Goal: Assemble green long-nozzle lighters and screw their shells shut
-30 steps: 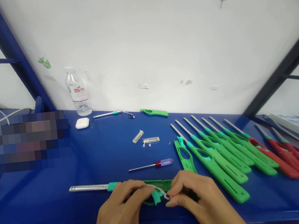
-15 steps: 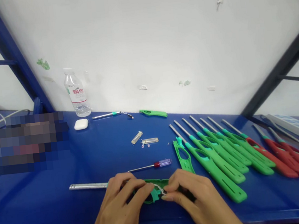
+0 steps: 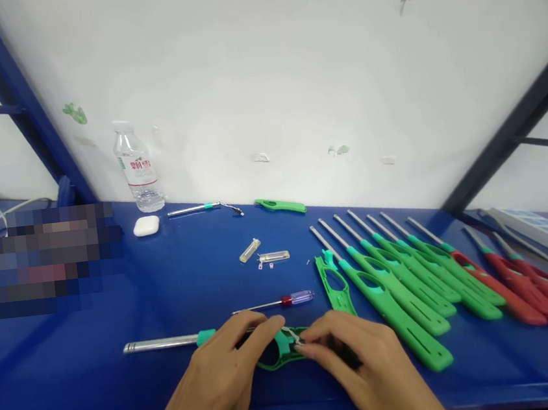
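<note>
An opened green lighter shell [image 3: 275, 363] lies near the table's front edge, its metal tube [image 3: 161, 343] pointing left. My left hand [image 3: 228, 373] is closed over the shell's left part, thumb and fingers gripping it beside the teal trigger [image 3: 284, 347]. From the right, my right hand [image 3: 359, 359] pinches at the end of a thin white wire [image 3: 291, 332] inside the shell; its fingertips partly hide what they hold. Just behind the hands lies a screwdriver [image 3: 298, 298] with a purple and red handle. A separate green half shell [image 3: 335, 284] rests to its right.
Several green lighters [image 3: 402, 309] and red lighters [image 3: 522, 283] lie in a row at right. Two clear fuel tanks [image 3: 274, 256], a loose metal tube [image 3: 191, 210], a green shell half [image 3: 281, 206], a white case [image 3: 146, 226] and a bottle [image 3: 139, 170] are farther back.
My left hand has shifted slightly, its fingers drawn in, so more of the teal collar and trigger shows. The right hand keeps its pinch near the wire.
</note>
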The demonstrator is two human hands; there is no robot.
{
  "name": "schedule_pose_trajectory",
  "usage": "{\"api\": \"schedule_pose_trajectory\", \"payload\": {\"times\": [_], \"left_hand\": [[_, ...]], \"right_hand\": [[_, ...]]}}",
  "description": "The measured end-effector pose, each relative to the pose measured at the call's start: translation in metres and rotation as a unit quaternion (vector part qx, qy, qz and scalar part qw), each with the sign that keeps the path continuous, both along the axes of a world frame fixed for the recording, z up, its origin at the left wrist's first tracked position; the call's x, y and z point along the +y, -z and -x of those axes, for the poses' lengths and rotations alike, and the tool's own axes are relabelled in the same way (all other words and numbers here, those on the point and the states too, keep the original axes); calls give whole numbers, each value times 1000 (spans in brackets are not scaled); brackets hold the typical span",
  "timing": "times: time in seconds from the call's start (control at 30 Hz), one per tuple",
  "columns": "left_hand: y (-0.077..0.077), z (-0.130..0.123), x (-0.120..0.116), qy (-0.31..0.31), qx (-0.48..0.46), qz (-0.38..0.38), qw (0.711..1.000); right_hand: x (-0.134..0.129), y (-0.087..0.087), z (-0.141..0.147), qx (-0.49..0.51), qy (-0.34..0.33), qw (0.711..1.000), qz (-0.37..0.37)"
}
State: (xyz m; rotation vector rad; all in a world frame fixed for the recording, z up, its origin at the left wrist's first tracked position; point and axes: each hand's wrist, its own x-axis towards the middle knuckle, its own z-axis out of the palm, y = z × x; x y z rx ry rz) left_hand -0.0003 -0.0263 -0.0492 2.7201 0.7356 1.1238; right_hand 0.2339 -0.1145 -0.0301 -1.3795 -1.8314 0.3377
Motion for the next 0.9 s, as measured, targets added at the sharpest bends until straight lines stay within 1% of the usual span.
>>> {"api": "schedule_pose_trajectory", "payload": {"times": [0.13,0.47,0.77,0.9], "left_hand": [[-2,0,-1,-19,4,26,999],[-5,3,7,3,-15,12,1000],[-3,1,7,6,17,23,1000],[-7,2,8,14,35,29,999]], "right_hand": [[0,-2,1,-9,7,1000,5],[-1,-1,0,-5,7,1000,5],[0,-1,2,-3,5,1000,-7],[-1,-1,1,-5,5,1000,-13]]}}
